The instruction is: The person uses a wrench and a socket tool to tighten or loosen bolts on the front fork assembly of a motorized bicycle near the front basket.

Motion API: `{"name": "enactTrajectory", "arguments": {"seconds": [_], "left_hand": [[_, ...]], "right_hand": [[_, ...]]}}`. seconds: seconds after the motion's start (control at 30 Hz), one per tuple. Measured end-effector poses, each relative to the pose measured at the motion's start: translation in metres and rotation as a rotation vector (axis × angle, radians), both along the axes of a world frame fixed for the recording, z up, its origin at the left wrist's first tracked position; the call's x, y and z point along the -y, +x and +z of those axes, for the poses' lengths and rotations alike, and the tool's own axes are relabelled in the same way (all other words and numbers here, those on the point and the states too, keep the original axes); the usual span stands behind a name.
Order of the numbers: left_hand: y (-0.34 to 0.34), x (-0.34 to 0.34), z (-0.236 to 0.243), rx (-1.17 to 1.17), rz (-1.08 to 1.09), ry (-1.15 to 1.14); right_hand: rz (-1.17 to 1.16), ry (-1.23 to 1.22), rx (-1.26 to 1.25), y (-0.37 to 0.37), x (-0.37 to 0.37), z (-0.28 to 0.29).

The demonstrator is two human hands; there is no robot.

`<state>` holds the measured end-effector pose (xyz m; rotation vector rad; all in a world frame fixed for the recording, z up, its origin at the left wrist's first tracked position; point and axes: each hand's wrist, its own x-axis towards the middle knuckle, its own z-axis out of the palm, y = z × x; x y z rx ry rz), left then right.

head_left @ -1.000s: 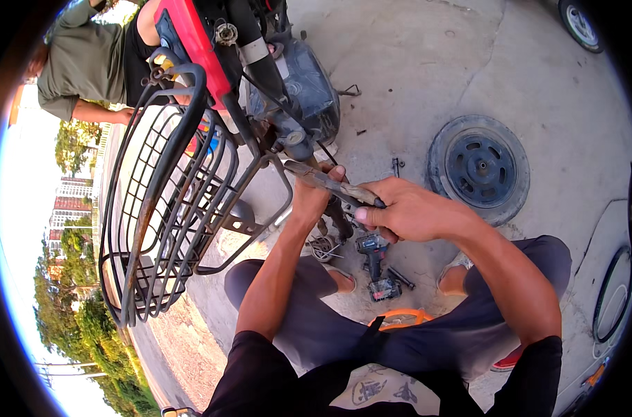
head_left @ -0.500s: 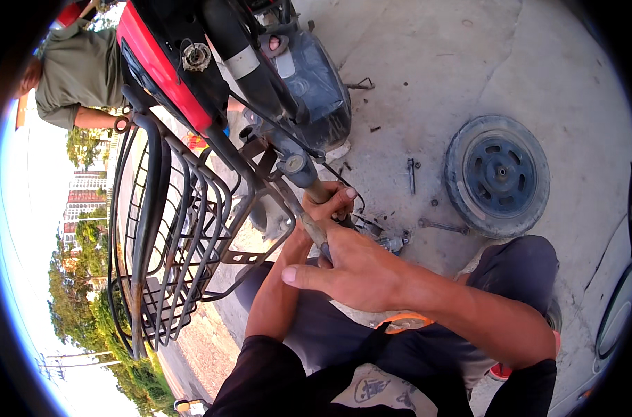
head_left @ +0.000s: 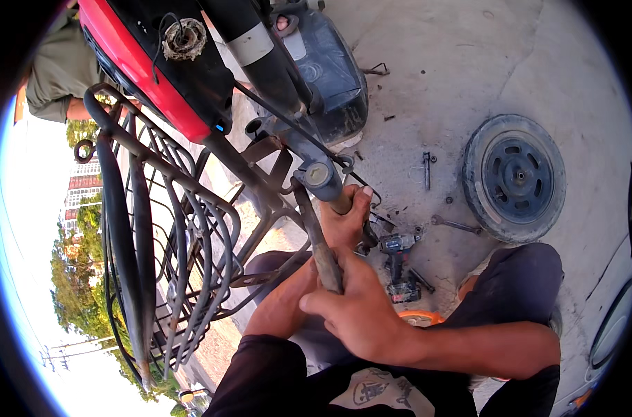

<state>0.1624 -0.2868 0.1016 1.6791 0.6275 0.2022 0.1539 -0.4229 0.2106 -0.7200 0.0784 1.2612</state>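
A motorcycle's fork clamp and grey fork tube slant down toward me. My left hand is wrapped around the tube just below the clamp. Across that forearm, my right hand grips the lower end of a worn, brownish-grey metal bar, its thumb lying alongside. The bar's upper end rests close beside the clamp; whether it is attached there I cannot tell. A black cable runs past the clamp.
A black wire basket and red bodywork fill the left, with a person's sleeve beyond. On the concrete lie a wheel, a cordless drill, a wrench, a bolt and a dark plastic container.
My right hand and the bar have swung lower, toward me. The clamp and basket appear larger and lower. The drill, partly hidden before, now shows beside my right hand.
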Motion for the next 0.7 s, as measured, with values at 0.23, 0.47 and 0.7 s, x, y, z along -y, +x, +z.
{"name": "enactTrajectory", "arguments": {"seconds": [0.23, 0.47, 0.7], "left_hand": [[-0.002, -0.001, -0.004, 0.043, -0.009, -0.029], [-0.002, -0.004, -0.008, 0.035, -0.011, 0.165], [-0.098, -0.012, 0.036, -0.309, -0.105, 0.27]], "right_hand": [[-0.12, 0.012, -0.065, -0.008, -0.005, 0.004], [-0.09, -0.015, 0.066, -0.008, 0.001, -0.003], [-0.25, -0.045, 0.148, -0.018, -0.015, -0.008]]}}
